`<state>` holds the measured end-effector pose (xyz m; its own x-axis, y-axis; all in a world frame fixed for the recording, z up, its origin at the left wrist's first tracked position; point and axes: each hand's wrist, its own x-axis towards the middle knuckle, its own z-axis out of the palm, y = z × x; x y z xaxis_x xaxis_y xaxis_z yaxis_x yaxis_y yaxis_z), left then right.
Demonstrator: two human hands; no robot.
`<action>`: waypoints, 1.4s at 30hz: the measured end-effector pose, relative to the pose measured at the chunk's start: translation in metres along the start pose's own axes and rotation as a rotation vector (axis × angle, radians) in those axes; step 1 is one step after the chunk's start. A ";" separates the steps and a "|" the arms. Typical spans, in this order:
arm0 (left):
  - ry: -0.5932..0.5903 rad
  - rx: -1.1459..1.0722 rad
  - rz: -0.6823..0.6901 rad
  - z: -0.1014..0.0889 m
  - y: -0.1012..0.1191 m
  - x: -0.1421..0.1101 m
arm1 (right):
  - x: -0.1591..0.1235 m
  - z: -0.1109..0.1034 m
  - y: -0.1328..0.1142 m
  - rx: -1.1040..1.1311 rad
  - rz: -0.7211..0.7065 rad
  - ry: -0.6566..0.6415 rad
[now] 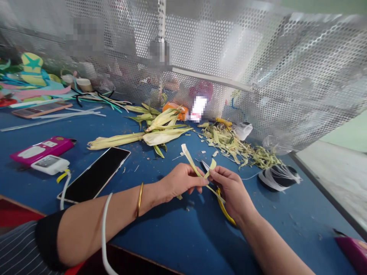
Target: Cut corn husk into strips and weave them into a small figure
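Gold bangle [140, 199], dark white-striped sleeve [24, 246]

Bare blue table [177, 229] lies open at bottom centre; at left the black phone [96, 175] blocks passage, and the mesh screen [212, 49] closes off the top.

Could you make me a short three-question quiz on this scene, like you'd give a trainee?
1. Multiple choice: what are the left hand and right hand holding up? A) a white cup; B) pale leaf strips; C) an orange bag.
2. True or false: the gold bangle is worn on the right arm.
3. Fill in: the dark-screened phone lies to the ____ of the scrap pile.

Key: 1 B; 2 false; 3 left.
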<state>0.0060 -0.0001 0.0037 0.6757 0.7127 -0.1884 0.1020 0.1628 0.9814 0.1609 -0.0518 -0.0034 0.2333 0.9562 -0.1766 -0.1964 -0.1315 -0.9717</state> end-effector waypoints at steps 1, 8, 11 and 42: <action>0.007 0.010 -0.006 0.000 0.001 0.000 | 0.000 0.000 0.001 0.008 -0.004 0.031; 0.009 -0.006 -0.014 -0.001 0.002 -0.001 | 0.004 -0.001 0.006 0.018 -0.072 0.108; 0.060 -0.067 -0.022 -0.002 -0.001 0.001 | 0.006 -0.006 0.001 -0.152 -0.107 0.034; -0.162 0.349 0.001 0.004 -0.004 -0.008 | -0.004 0.000 -0.002 -0.317 -0.174 -0.087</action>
<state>0.0033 -0.0098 0.0012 0.7798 0.5909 -0.2070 0.3253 -0.1000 0.9403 0.1600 -0.0558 -0.0008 0.1528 0.9882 -0.0034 0.1471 -0.0262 -0.9888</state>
